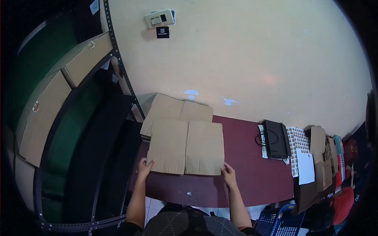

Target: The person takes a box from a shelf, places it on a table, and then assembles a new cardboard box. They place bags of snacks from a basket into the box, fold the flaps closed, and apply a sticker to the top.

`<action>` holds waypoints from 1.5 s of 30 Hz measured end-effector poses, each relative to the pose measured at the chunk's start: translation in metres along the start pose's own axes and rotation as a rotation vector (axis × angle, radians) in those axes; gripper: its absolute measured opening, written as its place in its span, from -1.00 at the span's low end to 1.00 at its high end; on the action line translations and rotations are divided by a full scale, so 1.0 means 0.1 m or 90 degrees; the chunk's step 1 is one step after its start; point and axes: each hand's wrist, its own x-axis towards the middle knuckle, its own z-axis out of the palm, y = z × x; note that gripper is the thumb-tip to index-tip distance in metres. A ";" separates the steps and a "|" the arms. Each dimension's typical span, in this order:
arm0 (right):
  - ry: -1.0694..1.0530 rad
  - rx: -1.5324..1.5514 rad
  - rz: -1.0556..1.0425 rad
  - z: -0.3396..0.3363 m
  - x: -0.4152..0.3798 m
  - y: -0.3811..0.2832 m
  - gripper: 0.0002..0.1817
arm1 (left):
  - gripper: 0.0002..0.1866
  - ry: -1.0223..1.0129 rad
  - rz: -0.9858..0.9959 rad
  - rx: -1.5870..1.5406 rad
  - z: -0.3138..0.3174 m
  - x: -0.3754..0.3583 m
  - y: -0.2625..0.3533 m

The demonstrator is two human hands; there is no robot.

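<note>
A flattened cardboard box (167, 145) is held between my two hands over the front of the maroon table (252, 181). My left hand (145, 168) grips its near left corner, the thumb lying on top. At the near right corner, my right hand (228, 175) pinches the edge. A seam runs down the middle of the cardboard, and its near flaps are creased. Behind it, partly covered, more flattened cardboard (165, 106) lies in a stack against the wall.
Dark metal shelving (122, 74) with closed cartons (47, 114) stands left. On the table's right are a black paper bag (277, 137), a sticker sheet (297, 137), white paper (305, 169) and cardboard pieces (323, 175). A blue plastic chair (277, 220) and a person in red (343, 204) are lower right.
</note>
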 end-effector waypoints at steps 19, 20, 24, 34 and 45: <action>0.394 -0.558 0.090 -0.98 -1.38 -0.13 -0.41 | -0.55 -0.586 -0.162 -0.222 1.32 -0.45 0.48; 0.433 -0.666 0.132 -0.87 -1.46 -0.29 -0.34 | -0.55 -0.586 -0.020 -0.207 1.39 -0.66 0.75; 0.322 -0.018 0.134 -0.87 -1.42 -0.38 -0.30 | -0.55 -0.623 0.252 -0.184 1.77 -1.37 1.60; 0.532 0.363 -0.101 -1.94 -1.60 -1.19 -0.22 | -0.76 -0.664 0.964 -0.164 2.31 -2.03 2.10; 0.260 0.667 -0.022 -4.02 -1.05 -0.96 -0.29 | -0.90 -0.821 0.969 -0.129 3.64 -2.95 2.33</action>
